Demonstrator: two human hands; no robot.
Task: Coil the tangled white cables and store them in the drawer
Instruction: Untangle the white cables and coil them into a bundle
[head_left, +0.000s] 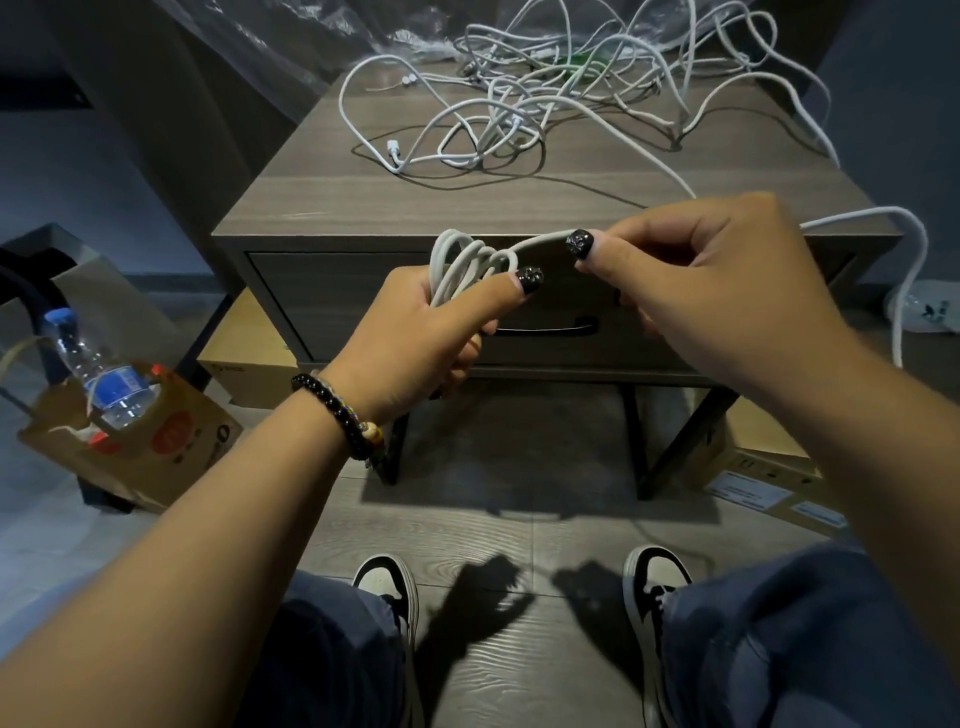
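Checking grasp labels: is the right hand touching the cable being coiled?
Touching. The head view shows the right hand pinching the cable at thumb and fingertip, the strand running from there into the coil gripped by the left hand.

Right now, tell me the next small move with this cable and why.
Probably lay one more loop: the right hand pinches the free strand leading from the coil gripped in the left hand, and slack still trails over the nightstand.

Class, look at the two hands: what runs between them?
In the head view, a short stretch of white cable runs from the coil in the left hand to the right hand's pinch.
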